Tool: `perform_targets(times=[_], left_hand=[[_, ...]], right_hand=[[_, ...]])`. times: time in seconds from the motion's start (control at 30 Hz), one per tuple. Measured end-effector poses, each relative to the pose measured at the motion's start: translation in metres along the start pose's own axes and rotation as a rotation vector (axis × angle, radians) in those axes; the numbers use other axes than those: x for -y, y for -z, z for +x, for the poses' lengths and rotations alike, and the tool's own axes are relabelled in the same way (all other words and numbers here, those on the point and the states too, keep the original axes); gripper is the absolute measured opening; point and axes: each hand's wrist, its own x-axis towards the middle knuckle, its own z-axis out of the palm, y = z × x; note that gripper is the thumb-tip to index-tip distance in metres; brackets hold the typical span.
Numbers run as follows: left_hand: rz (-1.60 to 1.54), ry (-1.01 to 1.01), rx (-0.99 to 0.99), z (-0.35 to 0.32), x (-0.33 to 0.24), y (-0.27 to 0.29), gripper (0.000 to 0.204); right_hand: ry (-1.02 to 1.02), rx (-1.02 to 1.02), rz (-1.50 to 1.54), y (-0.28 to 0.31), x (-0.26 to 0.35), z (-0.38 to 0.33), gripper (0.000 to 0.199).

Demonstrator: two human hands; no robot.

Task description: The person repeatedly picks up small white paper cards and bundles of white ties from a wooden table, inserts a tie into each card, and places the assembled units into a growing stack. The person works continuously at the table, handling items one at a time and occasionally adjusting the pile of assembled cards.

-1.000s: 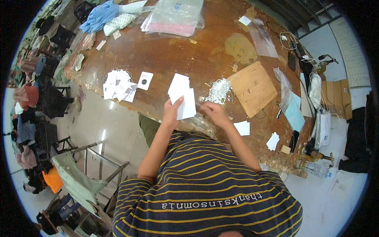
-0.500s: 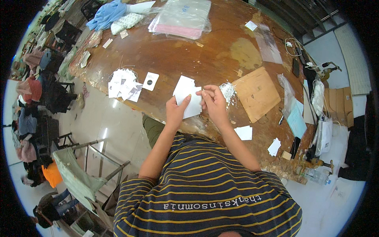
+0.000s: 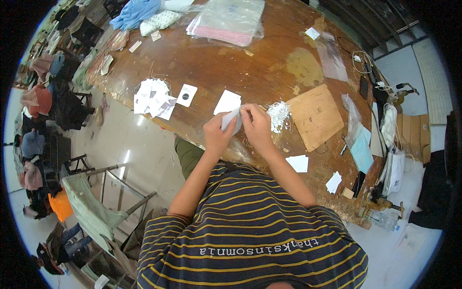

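Close to the table's near edge, my left hand (image 3: 219, 132) is closed on a white card (image 3: 230, 121), tilted up between thumb and fingers. My right hand (image 3: 255, 126) pinches at the card's upper right edge; what is between its fingertips is too small to make out. Just beyond them, a small stack of white cards (image 3: 227, 101) lies on the table. To the right of my right hand sits a tangled bundle of white strings (image 3: 278, 116). Left of the stack are a single white tag with a dark circle (image 3: 186, 95) and a heap of strung tags (image 3: 155, 99).
A brown cardboard sheet (image 3: 315, 116) lies beside the strings. Nearer me on the right are loose white cards (image 3: 297, 164) and another small batch of cards (image 3: 333, 183). Clear plastic bags (image 3: 226, 21) are stacked at the far side. A metal-framed stool (image 3: 91, 202) stands at lower left.
The card in my left hand has been tilted up, and both hands have drawn closer together. The stack beyond now lies apart on the table. The whole view has shifted slightly.
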Motion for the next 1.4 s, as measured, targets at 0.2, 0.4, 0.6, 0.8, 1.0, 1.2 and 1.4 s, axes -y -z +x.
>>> perform_targets(times=[0.2, 0.4, 0.6, 0.8, 1.0, 1.2, 1.4], left_hand=[[0.783, -0.673, -0.053, -0.002, 0.011, 0.018, 0.033], [0.93, -0.743, 0.035, -0.004, 0.043, 0.053, 0.039], [1.293, -0.236, -0.136, 0.071, 0.111, 0.121, 0.048], [1.03, 0.026, 0.119, 0.1, 0.173, 0.084, 0.044], [1.154, 0.013, 0.151, 0.085, 0.193, 0.049, 0.044], [1.064, 0.026, 0.208, 0.025, 0.148, 0.021, 0.051], [1.042, 0.03, 0.174, -0.004, 0.128, -0.007, 0.059]], right_hand=[[-0.683, 0.19, 0.945, -0.011, -0.015, -0.001, 0.015], [-0.558, -0.087, 0.298, -0.028, -0.074, 0.057, 0.026], [-0.112, 0.113, -0.346, -0.049, -0.113, 0.064, 0.045], [-0.019, 0.384, -0.654, -0.082, -0.12, 0.035, 0.063], [-0.011, 0.49, -0.624, -0.071, -0.137, 0.028, 0.057], [0.051, 0.551, -0.601, -0.05, -0.14, -0.003, 0.057], [0.196, 0.417, -0.653, -0.037, -0.137, -0.021, 0.057]])
